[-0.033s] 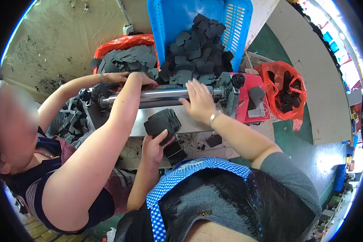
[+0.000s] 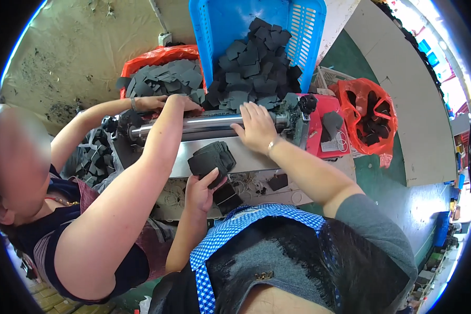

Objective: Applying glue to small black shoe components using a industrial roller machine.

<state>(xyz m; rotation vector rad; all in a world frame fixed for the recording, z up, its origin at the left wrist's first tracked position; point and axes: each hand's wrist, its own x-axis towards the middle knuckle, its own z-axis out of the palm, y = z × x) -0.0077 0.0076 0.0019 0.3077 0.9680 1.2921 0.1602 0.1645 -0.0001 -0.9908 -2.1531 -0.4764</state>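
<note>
My left hand grips a stack of small dark grey foam-like pieces from below, thumb on top, over the metal plate at the front of a roller machine. My right hand lies palm down across the right part of the shiny steel roller, fingers stretched toward the far side. Whether a piece lies beneath that palm is hidden. At my left a co-worker reaches over the same machine, with both hands behind the roller's left half; what those fingers touch is hard to make out.
Behind the machine stand a blue crate and a red bag, both holding many dark pieces. Another red bag sits at the right beside a red box-like surface. A clear bag of scraps is by the co-worker.
My right hand has shifted slightly left along the roller. My left hand keeps its hold on the stack, and the co-worker's arms stay nearly the same.
</note>
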